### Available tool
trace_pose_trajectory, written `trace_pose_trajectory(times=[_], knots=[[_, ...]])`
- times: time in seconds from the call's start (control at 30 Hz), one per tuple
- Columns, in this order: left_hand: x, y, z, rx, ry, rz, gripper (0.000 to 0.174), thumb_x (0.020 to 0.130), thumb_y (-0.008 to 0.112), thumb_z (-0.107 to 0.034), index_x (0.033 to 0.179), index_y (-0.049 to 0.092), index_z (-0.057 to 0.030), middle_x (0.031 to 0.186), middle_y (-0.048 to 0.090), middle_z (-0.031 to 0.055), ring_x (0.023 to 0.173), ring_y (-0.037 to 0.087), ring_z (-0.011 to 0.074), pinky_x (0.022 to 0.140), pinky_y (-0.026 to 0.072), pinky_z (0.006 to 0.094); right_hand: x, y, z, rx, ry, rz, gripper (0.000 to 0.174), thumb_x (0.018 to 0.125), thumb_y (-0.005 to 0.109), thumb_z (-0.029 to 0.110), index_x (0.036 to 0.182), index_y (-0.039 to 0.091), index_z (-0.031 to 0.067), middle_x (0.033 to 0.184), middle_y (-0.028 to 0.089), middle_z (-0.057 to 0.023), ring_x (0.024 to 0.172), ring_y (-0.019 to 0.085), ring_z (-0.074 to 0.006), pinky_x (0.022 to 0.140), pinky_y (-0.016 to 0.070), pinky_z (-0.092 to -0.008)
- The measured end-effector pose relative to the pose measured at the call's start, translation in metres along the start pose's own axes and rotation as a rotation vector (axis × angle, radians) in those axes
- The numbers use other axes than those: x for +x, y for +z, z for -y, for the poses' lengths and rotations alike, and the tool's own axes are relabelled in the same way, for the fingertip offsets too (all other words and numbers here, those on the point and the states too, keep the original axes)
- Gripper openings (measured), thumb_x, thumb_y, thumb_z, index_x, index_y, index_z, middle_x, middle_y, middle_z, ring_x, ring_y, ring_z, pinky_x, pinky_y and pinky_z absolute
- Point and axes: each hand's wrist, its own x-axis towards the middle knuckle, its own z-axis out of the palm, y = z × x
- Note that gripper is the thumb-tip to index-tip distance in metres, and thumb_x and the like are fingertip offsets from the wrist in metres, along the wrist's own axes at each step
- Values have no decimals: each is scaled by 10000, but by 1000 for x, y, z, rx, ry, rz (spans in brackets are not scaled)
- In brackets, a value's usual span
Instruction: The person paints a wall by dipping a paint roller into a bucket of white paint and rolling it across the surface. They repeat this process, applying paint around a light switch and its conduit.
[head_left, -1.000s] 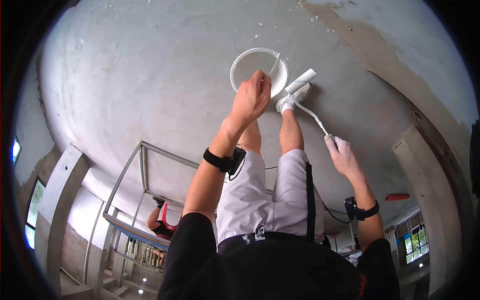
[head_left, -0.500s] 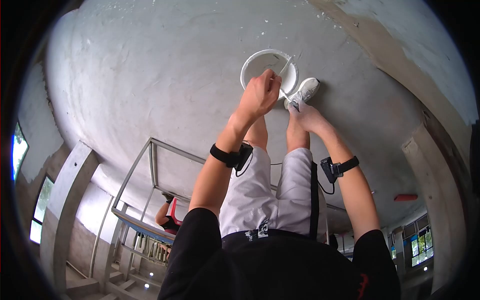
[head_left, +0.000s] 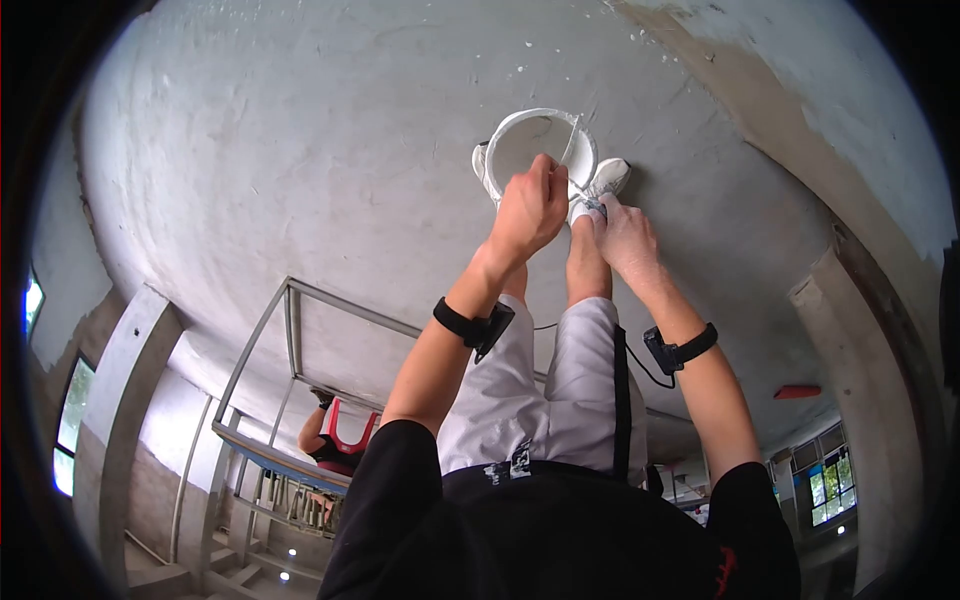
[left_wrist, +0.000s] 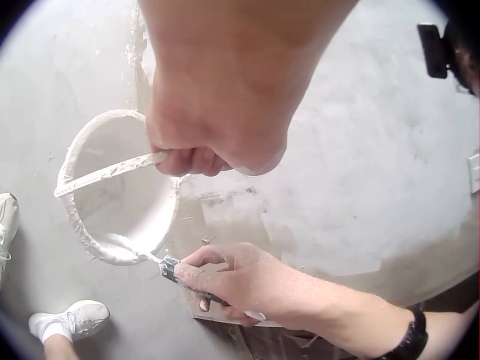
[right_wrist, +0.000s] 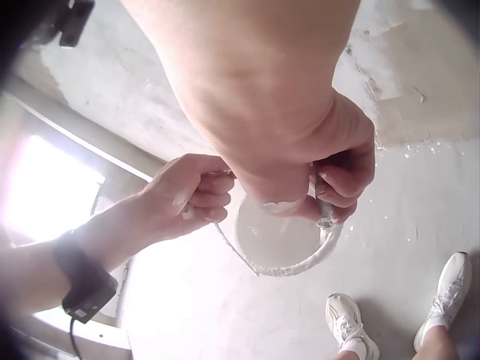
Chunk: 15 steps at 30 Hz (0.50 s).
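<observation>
A round white bucket (head_left: 545, 113), its rim caked in white paint, is in front of the person's legs in the head view. My left hand (head_left: 535, 203) grips its paint-covered handle (left_wrist: 112, 173), which runs up from the rim. Close by the bucket's near right side, my right hand (head_left: 627, 240) holds a paint roller by its dark, paint-smeared grip (left_wrist: 169, 268). The roller's white rod leads over the rim into the bucket, and the roller head is hidden. White paint speckles the right hand.
White shoes (head_left: 609, 178) stand on both sides of the bucket. Behind on the left are a metal frame (head_left: 365, 314), a red stool (head_left: 352, 425) and another person's arm (head_left: 312, 432). A red object (head_left: 797, 391) lies at right. Concrete pillars (head_left: 130, 370) flank the room.
My right hand has moved up and left to the bucket, taking the roller head from above the shoe into it. The left hand keeps hold of the bucket handle, shifted slightly right.
</observation>
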Motion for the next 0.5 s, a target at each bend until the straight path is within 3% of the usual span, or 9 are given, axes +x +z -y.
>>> trace_pose_trajectory(times=[0.23, 0.3, 0.5], knots=[[-5, 0, 4, -15, -46, -19, 169, 944, 509, -123, 873, 509, 30, 613, 570, 266, 618, 574, 474, 564, 435, 513, 5, -3, 19, -185, -54, -38, 222, 927, 566, 259, 949, 579, 38, 772, 677, -197, 785, 692, -374, 699, 565, -454], [-1, -4, 5, -19, -42, -36, 168, 947, 507, -126, 878, 505, 27, 614, 571, 265, 618, 574, 475, 564, 435, 515, 7, 3, 21, -134, -153, -74, 202, 931, 558, 234, 932, 571, 33, 751, 677, -181, 759, 692, -374, 670, 569, -443], [11, -8, 18, 55, 0, -117, 157, 956, 500, -131, 901, 492, 16, 630, 580, 258, 613, 571, 475, 554, 432, 509, -10, 0, 28, -14, -164, -73, 211, 938, 540, 228, 967, 557, 20, 810, 674, -214, 760, 681, -397, 663, 556, -475]])
